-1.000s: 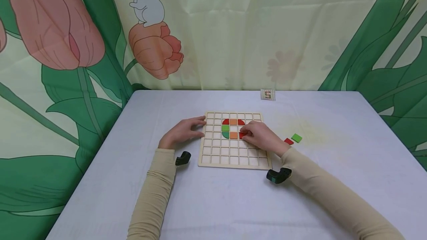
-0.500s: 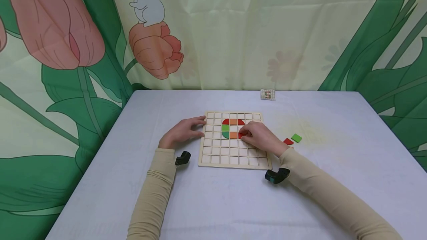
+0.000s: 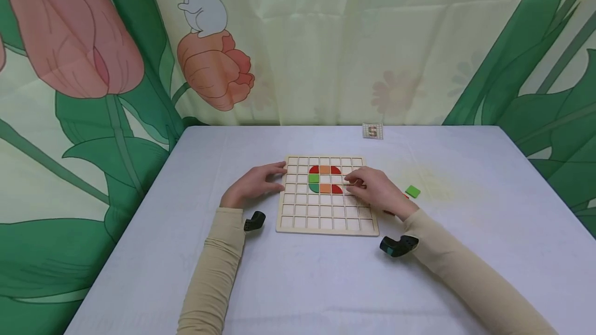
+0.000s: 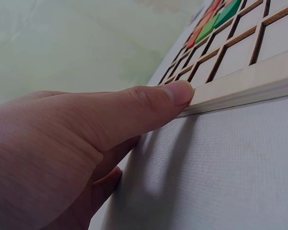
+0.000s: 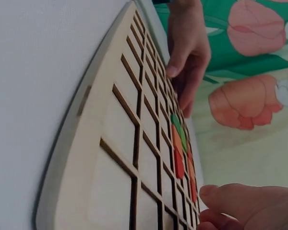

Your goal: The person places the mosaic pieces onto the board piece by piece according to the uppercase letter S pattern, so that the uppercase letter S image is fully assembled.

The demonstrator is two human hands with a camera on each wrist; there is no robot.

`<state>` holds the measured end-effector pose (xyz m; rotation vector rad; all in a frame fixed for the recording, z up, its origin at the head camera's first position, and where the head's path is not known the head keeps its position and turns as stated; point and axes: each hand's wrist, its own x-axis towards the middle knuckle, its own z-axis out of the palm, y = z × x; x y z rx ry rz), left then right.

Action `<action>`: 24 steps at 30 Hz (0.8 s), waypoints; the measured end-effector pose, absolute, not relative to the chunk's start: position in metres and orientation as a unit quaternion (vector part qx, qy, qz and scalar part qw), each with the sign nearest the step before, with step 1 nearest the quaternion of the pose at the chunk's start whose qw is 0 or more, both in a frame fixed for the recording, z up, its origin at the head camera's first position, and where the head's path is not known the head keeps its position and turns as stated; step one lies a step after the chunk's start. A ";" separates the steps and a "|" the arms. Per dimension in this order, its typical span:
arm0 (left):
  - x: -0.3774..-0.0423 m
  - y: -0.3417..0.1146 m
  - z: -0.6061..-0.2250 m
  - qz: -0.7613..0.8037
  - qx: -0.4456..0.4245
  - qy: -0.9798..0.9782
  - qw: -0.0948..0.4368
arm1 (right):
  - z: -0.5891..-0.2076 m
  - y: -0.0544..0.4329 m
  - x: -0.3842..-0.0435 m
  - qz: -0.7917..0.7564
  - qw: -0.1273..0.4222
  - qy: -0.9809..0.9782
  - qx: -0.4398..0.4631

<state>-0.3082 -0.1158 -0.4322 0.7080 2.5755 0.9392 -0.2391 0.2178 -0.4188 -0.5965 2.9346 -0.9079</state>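
Observation:
A wooden grid board (image 3: pixel 302 212) lies on the white-covered table. My left hand (image 3: pixel 253 186) rests at its left side, and in the left wrist view the thumb (image 4: pixel 153 103) touches the board's edge. Set in the cells are a rounded red tile (image 3: pixel 336 189), an orange tile (image 3: pixel 325 188), a dark green rounded tile (image 3: pixel 314 188), a light green tile (image 3: pixel 314 178) and more red and orange tiles behind. My right hand (image 3: pixel 374 187) hovers over the board's right part, just right of the red tile. Nothing shows between its thumb and fingers.
A loose green square tile (image 3: pixel 412 191) lies right of the board. A sliver of red tile (image 3: pixel 406 196) shows beside my right wrist, mostly hidden. A small pattern card (image 3: pixel 372 131) sits at the table's back edge. A printed curtain (image 3: pixel 316 56) hangs behind.
My right hand has let go of the rounded red tile, which lies in its cell, and has drawn back to the right. The left hand stays in place.

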 end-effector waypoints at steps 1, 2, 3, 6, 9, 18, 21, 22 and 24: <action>-0.308 -0.115 -0.432 0.328 0.245 0.899 0.156 | -0.418 0.225 -0.238 -0.291 0.008 0.939 -0.182; -0.308 -0.115 -0.432 0.327 0.244 0.899 0.156 | -0.417 0.232 -0.236 -0.290 0.010 0.941 -0.173; -0.307 -0.115 -0.431 0.326 0.242 0.900 0.158 | -0.417 0.241 -0.234 -0.289 0.013 0.944 -0.161; -0.306 -0.114 -0.430 0.327 0.233 0.901 0.163 | -0.415 0.268 -0.228 -0.289 0.025 0.949 -0.122; -0.305 -0.113 -0.429 0.328 0.226 0.902 0.165 | -0.414 0.295 -0.221 -0.283 0.031 0.955 -0.087; -0.304 -0.114 -0.428 0.334 0.224 0.901 0.164 | -0.416 0.347 -0.204 -0.245 0.068 0.966 -0.041; -0.303 -0.113 -0.428 0.334 0.225 0.901 0.163 | -0.417 0.350 -0.202 -0.245 0.072 0.966 -0.043; -0.303 -0.113 -0.428 0.335 0.226 0.900 0.162 | -0.418 0.349 -0.202 -0.246 0.068 0.966 -0.046; -0.303 -0.113 -0.428 0.337 0.228 0.899 0.162 | -0.419 0.346 -0.202 -0.247 0.062 0.966 -0.049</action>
